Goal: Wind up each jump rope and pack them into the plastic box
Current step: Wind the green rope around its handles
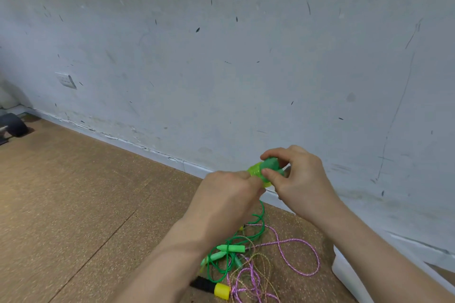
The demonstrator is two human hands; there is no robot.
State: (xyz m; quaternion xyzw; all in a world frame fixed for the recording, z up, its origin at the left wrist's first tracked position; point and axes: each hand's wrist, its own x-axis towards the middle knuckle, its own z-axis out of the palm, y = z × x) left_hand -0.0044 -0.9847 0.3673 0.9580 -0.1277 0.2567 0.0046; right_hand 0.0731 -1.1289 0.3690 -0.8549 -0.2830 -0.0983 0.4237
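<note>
Both hands are raised in front of the wall around a green jump rope handle (264,170) with a translucent yellow-green ring. My right hand (299,179) pinches the darker green end of the handle. My left hand (229,192) grips the other side, fingers curled. A green cord (261,219) hangs from the hands down to a tangle on the floor. There lie light green handles (231,248), a pink cord (295,253), a tan cord and a black handle with a yellow cap (214,288). The white plastic box (344,270) shows partly at the lower right.
A scuffed white wall (221,56) runs close behind the hands, with a socket (66,80) low on the left. The floor is brown cork-like matting (73,192). A dark wheel-like object (14,124) stands at the far left edge.
</note>
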